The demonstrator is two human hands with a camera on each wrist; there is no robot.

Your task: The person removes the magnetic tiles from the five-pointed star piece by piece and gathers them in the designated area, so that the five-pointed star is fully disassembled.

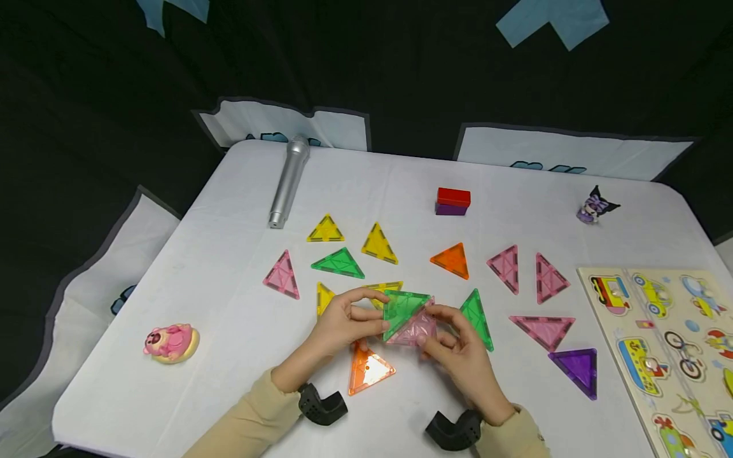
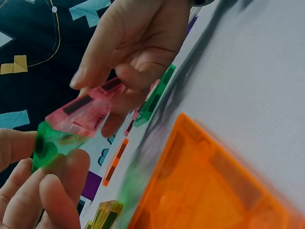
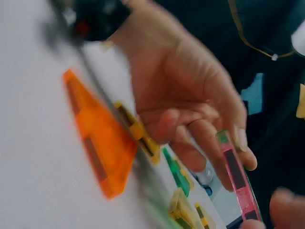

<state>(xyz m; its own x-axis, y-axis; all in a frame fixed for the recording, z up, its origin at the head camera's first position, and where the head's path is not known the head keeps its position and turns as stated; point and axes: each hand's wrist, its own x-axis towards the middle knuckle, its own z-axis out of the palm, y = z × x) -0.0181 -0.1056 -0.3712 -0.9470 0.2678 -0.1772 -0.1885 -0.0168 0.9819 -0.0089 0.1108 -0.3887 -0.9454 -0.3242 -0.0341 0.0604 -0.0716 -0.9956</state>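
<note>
Over the middle of the white table (image 1: 229,210), both hands hold two triangle tiles together, edge to edge. My left hand (image 1: 366,313) pinches the green triangle (image 1: 403,307) from the left. My right hand (image 1: 436,327) pinches the pink triangle (image 1: 413,329) from the right. The left wrist view has the green tile (image 2: 51,143) between my left fingers (image 2: 57,186) and the pink tile (image 2: 83,112) under the right hand (image 2: 128,57). An orange triangle (image 1: 369,370) lies flat below the hands, also large in the wrist views (image 2: 214,191) (image 3: 100,143).
Loose triangles lie around: yellow (image 1: 379,243), green (image 1: 339,263), orange (image 1: 452,259), pink (image 1: 543,329), purple (image 1: 577,369). A silver microphone (image 1: 289,181) lies far left, a red-purple block (image 1: 452,201) far centre, a pink toy (image 1: 172,342) left, a figurine (image 1: 594,207) and a vehicle puzzle board (image 1: 670,343) right.
</note>
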